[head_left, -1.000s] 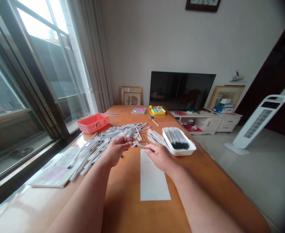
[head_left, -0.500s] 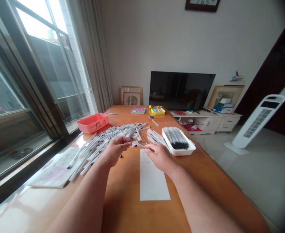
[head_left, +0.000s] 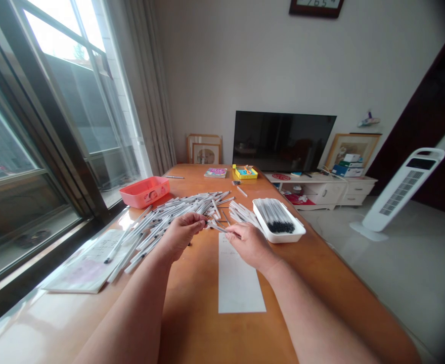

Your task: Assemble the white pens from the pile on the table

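Left hand (head_left: pixel 182 233) shifted slightly toward right hand (head_left: pixel 248 242); both pinched on pen (head_left: pixel 218 227), frame centre; pile (head_left: pixel 169 215) upper left.

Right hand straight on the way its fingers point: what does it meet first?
Most likely the left hand, whose fingers pinch the far end of the pen the right hand holds; the pen pile lies beyond. Depth is uncertain.

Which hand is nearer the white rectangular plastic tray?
Right. The right hand sits left of the white plastic tray; the left hand is farther left, by the pile of white pens. Both pinch one thin white pen.
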The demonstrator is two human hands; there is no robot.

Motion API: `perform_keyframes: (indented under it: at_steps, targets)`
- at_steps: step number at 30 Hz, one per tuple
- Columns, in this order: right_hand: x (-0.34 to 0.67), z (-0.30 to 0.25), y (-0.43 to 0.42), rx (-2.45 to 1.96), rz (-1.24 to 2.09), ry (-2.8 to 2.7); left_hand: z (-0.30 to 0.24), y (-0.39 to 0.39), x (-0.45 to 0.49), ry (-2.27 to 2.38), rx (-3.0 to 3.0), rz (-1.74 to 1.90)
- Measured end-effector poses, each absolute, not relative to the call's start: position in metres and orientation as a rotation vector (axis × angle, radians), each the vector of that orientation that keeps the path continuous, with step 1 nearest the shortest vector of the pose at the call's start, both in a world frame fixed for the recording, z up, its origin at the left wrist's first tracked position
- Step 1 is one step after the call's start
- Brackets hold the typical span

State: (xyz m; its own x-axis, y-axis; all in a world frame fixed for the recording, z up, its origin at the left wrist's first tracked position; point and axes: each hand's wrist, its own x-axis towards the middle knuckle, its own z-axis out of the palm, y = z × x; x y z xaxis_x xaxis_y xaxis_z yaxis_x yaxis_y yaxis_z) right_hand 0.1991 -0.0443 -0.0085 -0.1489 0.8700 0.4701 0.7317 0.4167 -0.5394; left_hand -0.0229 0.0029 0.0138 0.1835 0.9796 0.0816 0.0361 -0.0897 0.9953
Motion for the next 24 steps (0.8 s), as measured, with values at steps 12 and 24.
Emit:
perform_keyframes:
  at_steps: [12,24]
  targets:
    - [0.1982,-0.0054,-0.0468,-1.307,0.400,-1.856,0.0165,0.0018,-0.0223,1.056,1.401,1.080]
    - [0.1930,-0.0048,-0.0473,-1.244,0.781,-1.715,0.0143,0.0043,-0.0185,0.888,1.280,1.168]
